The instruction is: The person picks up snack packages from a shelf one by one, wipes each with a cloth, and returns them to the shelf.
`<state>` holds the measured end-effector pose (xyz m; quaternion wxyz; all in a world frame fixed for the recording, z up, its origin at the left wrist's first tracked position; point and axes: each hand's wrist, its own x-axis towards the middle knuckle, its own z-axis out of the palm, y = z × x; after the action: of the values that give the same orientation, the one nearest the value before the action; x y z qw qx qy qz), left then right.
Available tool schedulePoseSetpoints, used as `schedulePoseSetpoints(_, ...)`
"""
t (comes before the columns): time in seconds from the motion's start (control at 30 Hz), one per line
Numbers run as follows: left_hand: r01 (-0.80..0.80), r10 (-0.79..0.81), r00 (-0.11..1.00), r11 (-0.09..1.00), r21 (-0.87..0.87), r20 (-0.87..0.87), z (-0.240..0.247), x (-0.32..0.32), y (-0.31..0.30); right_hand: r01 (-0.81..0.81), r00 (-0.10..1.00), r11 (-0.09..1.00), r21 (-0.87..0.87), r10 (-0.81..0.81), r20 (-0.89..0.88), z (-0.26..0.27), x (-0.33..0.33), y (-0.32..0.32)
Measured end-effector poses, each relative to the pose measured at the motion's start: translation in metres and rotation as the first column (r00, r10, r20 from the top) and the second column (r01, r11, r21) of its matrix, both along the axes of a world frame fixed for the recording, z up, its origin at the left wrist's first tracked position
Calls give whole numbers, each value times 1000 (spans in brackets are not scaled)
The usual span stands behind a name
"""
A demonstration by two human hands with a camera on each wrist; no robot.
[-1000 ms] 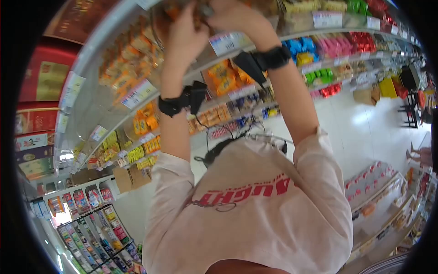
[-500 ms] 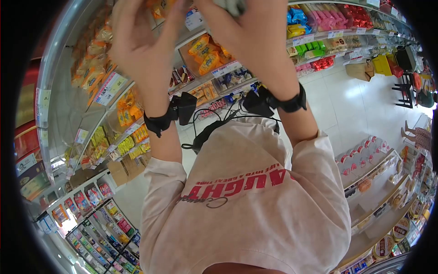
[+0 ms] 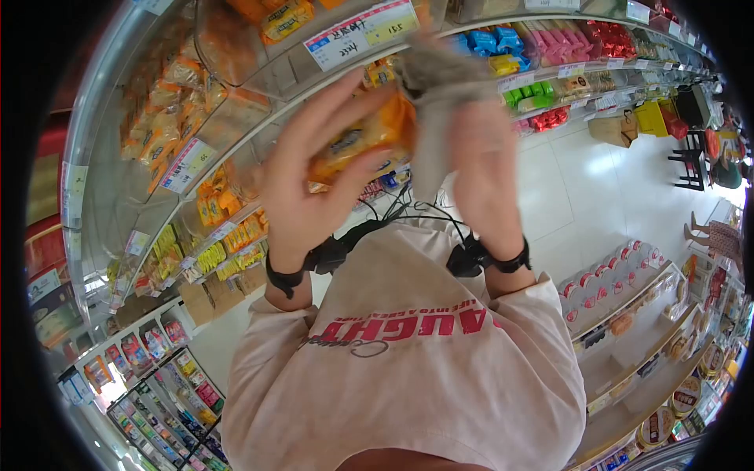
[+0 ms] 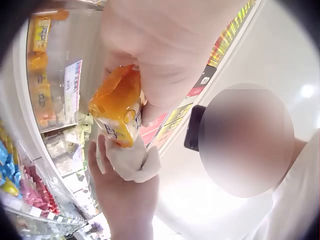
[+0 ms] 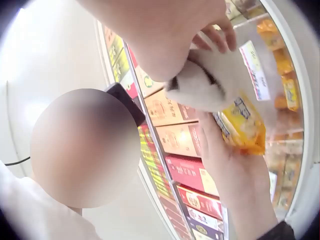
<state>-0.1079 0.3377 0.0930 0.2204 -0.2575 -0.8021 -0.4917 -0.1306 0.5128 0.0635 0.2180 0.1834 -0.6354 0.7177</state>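
An orange-yellow wrapped packet [image 3: 369,141] is held between the thumb and fingers of my left hand [image 3: 302,177], in front of the shelf. Beside it my right hand [image 3: 483,169], blurred, holds a grey-white cloth [image 3: 436,102]. In the left wrist view the packet [image 4: 117,105] sits under my left hand [image 4: 160,45], next to the white cloth [image 4: 132,160] at my right hand [image 4: 125,200]. The right wrist view has the cloth [image 5: 200,87] beneath my right hand [image 5: 160,35], against the packet [image 5: 245,125] in my left hand [image 5: 235,175].
Curved shelves hold clear bins of orange packets [image 3: 161,125], with a price tag [image 3: 361,35] on the edge above the hands. Blue packets [image 3: 491,39] and pink ones lie at the upper right. A lower display rack [image 3: 628,345] stands at the right.
Both hands have come down from the upper shelf toward the chest. The orange packet in my left hand and the cloth in my right now show between them.
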Motion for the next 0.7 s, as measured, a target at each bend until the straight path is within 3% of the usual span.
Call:
schedulePoseSetpoints(0.07,18,-17,999,999,-45,40,-1,1,-4,-25,999,991,129,22,27,4,1,-16)
schedulePoseSetpoints(0.13,35,-33,992,999,-10,120,-1,5,-15,-126,967,975,185,79,241,1,8,-13)
schedulePoseSetpoints(0.23,-26,5,968,997,78,250,-6,13,-23,-110,970,904,413,8,243,-6,6,-16)
schedulePoseSetpoints(0.27,-3,-20,976,994,106,217,-9,13,-26,-98,984,881,464,16,177,-8,5,-20)
schedulePoseSetpoints(0.4,-41,-15,939,987,155,343,-13,18,-46,-48,999,836,546,41,25,-11,5,-39)
schedulePoseSetpoints(0.5,51,-39,921,998,-21,386,-5,24,-68,-46,998,840,541,59,-7,-14,6,-50)
schedulePoseSetpoints(0.63,161,-156,912,987,20,380,-11,29,-95,-36,994,909,416,-8,105,-13,10,-63)
schedulePoseSetpoints(0.7,16,-55,943,993,120,328,-9,35,-97,-35,974,994,99,12,227,-8,14,-74)
